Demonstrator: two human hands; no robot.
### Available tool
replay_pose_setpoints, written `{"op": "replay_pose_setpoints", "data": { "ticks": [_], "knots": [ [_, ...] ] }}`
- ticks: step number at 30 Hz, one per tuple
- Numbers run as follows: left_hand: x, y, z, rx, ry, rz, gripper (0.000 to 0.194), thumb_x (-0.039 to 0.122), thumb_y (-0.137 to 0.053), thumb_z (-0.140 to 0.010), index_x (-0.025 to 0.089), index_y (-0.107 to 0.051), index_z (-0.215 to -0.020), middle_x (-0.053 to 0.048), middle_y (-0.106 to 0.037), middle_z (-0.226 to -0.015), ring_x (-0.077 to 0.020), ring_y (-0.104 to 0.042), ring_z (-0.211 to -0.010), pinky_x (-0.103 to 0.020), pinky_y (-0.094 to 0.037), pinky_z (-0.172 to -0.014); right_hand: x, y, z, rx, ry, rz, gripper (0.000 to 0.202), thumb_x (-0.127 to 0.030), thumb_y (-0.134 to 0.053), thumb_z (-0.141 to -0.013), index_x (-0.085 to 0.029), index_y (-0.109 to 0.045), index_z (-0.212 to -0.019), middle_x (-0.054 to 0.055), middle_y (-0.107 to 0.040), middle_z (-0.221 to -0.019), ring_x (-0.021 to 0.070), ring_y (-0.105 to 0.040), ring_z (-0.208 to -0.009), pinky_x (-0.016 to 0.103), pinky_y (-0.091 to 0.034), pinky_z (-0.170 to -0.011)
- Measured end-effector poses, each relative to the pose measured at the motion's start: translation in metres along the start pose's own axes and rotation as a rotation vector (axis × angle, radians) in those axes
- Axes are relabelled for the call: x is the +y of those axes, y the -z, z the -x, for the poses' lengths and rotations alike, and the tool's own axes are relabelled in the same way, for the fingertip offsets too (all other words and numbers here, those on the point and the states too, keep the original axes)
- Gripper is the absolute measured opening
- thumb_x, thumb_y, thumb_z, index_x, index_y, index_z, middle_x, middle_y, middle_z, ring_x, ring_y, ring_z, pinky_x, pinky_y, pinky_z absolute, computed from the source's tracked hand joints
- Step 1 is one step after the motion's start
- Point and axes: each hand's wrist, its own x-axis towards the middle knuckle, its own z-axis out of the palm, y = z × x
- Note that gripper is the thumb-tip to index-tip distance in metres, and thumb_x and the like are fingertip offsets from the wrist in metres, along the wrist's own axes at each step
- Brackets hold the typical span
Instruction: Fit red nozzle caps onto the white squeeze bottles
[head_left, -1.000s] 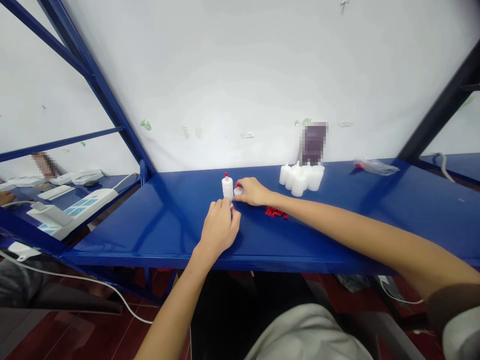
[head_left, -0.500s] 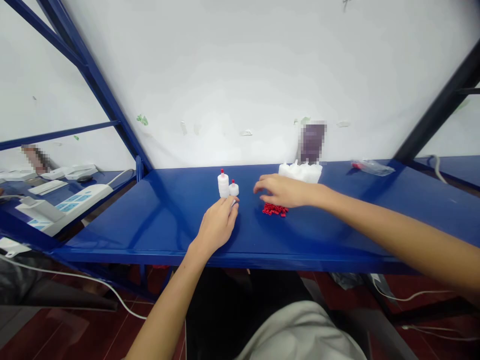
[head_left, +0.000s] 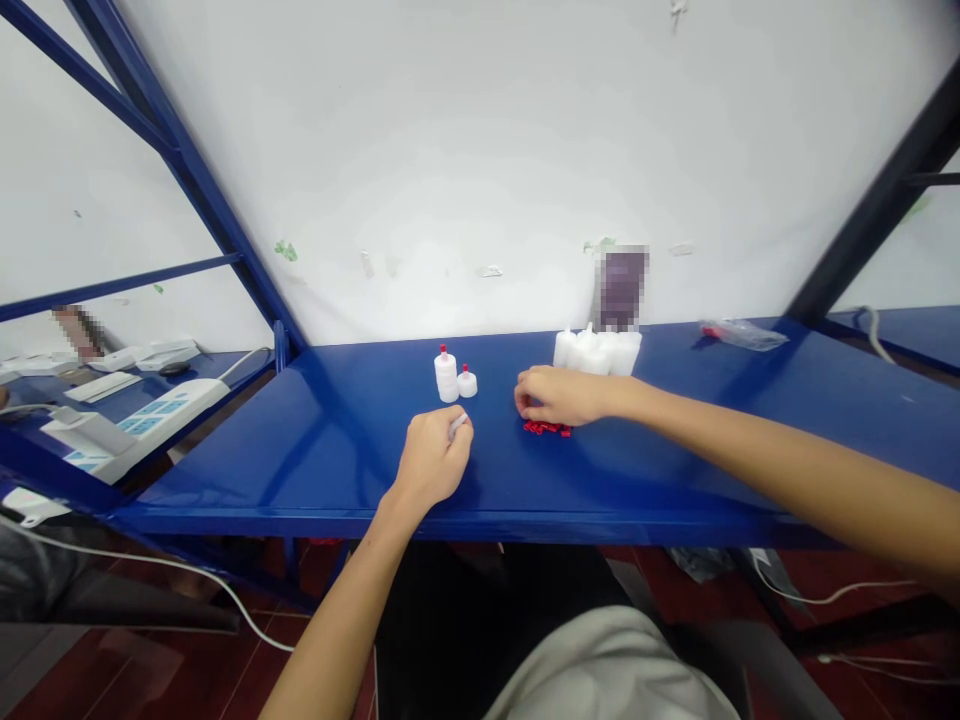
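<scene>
My left hand (head_left: 435,452) is closed around a small white bottle (head_left: 457,425), of which only a pale part shows between thumb and fingers. Beyond it, a white bottle with a red cap (head_left: 447,375) stands upright beside a shorter-looking white bottle with a red cap (head_left: 466,382). My right hand (head_left: 559,394) is over a pile of small red caps (head_left: 546,429), its fingers curled down toward the thumb. Whether a cap is between those fingertips is hidden. Several white bottles without red caps (head_left: 600,353) stand in a cluster just behind my right hand.
A clear plastic bag (head_left: 746,335) with something red lies at the back right of the blue table (head_left: 345,440). White wall and blue frame posts (head_left: 217,210) bound the table. A white power strip (head_left: 150,425) is at the left.
My right hand has lowered onto the red caps, and its fingers have drawn together. My left hand stays nearly in place, turned slightly, with the bottle. The view has shifted a little.
</scene>
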Motion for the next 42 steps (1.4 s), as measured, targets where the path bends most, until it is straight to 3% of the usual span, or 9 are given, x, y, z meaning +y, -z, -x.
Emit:
{"op": "replay_pose_setpoints", "data": {
  "ticks": [4, 7, 11, 16, 26, 31, 37, 42],
  "knots": [
    [0.003, 0.002, 0.000, -0.079, -0.068, 0.044, 0.024, 0.021, -0.040, -0.084, 0.018, -0.049, -0.062, 0.003, -0.043, -0.057, -0.0125, -0.040, -0.056, -0.027, -0.027, -0.058, -0.018, 0.005, -0.002, 0.113, 0.022, -0.134, 0.008, -0.015, -0.062, -0.081, -0.019, -0.067, -0.078, 0.002, -0.070, -0.077, 0.0178, -0.063, -0.073, 0.031, -0.046, -0.072],
    [0.002, 0.003, 0.001, -0.124, -0.087, 0.172, 0.024, 0.023, -0.040, -0.084, 0.018, -0.050, -0.063, 0.002, -0.047, -0.059, -0.0131, -0.044, -0.059, -0.026, -0.032, -0.059, -0.036, 0.005, -0.002, 0.218, 0.144, -0.370, 0.009, -0.013, -0.060, -0.081, -0.019, -0.066, -0.084, 0.000, -0.071, -0.080, 0.0142, -0.065, -0.074, 0.027, -0.048, -0.072],
    [-0.002, 0.002, 0.002, -0.138, -0.047, 0.357, 0.035, 0.031, -0.036, -0.090, 0.017, -0.053, -0.062, 0.000, -0.050, -0.059, -0.0140, -0.047, -0.059, -0.026, -0.036, -0.059, -0.055, -0.001, -0.001, 0.312, 0.257, -0.467, 0.008, -0.013, -0.061, -0.081, -0.018, -0.063, -0.086, 0.001, -0.070, -0.082, 0.0135, -0.064, -0.075, 0.026, -0.050, -0.072],
    [-0.007, 0.001, 0.002, -0.092, -0.032, 0.441, 0.042, 0.038, -0.040, -0.092, 0.016, -0.053, -0.059, 0.000, -0.051, -0.055, -0.0124, -0.046, -0.053, -0.026, -0.036, -0.055, -0.067, -0.003, 0.001, 0.268, 0.314, -0.543, 0.020, -0.007, -0.057, -0.081, -0.020, -0.056, -0.096, 0.000, -0.071, -0.084, 0.0124, -0.065, -0.074, 0.026, -0.052, -0.072],
    [-0.008, 0.000, 0.001, -0.114, -0.057, 0.277, 0.045, 0.040, -0.040, -0.092, 0.016, -0.048, -0.054, 0.001, -0.046, -0.052, -0.0113, -0.042, -0.052, -0.026, -0.032, -0.054, -0.071, -0.012, 0.001, 0.338, 0.293, -0.443, 0.029, -0.006, -0.057, -0.078, -0.022, -0.053, -0.102, -0.002, -0.067, -0.083, 0.0127, -0.061, -0.072, 0.024, -0.048, -0.069],
    [-0.005, 0.000, 0.002, -0.107, -0.030, 0.363, 0.028, 0.034, -0.048, -0.086, 0.017, -0.048, -0.063, 0.004, -0.041, -0.053, -0.0098, -0.038, -0.052, -0.024, -0.030, -0.052, -0.074, -0.016, 0.004, 0.368, 0.311, -0.357, 0.024, -0.008, -0.057, -0.080, -0.021, -0.055, -0.100, 0.001, -0.067, -0.088, 0.0144, -0.061, -0.076, 0.026, -0.047, -0.069],
    [-0.005, 0.001, 0.003, -0.072, -0.105, 0.558, 0.022, 0.035, -0.051, -0.085, 0.018, -0.045, -0.073, 0.003, -0.044, -0.063, -0.0090, -0.039, -0.054, -0.023, -0.036, -0.052, -0.083, -0.024, 0.002, 0.509, 0.373, -0.512, 0.030, -0.006, -0.056, -0.080, -0.023, -0.056, -0.105, 0.000, -0.070, -0.094, 0.0130, -0.065, -0.080, 0.025, -0.051, -0.076],
    [-0.005, -0.005, 0.008, 0.018, -0.132, 0.714, 0.026, 0.044, -0.052, -0.088, 0.022, -0.039, -0.095, 0.005, -0.043, -0.068, -0.0088, -0.040, -0.051, -0.021, -0.037, -0.046, -0.091, -0.020, 0.001, 0.459, 0.394, -0.573, 0.032, -0.007, -0.058, -0.077, -0.024, -0.055, -0.104, -0.002, -0.068, -0.087, 0.0129, -0.064, -0.076, 0.026, -0.052, -0.075]
  ]
}}
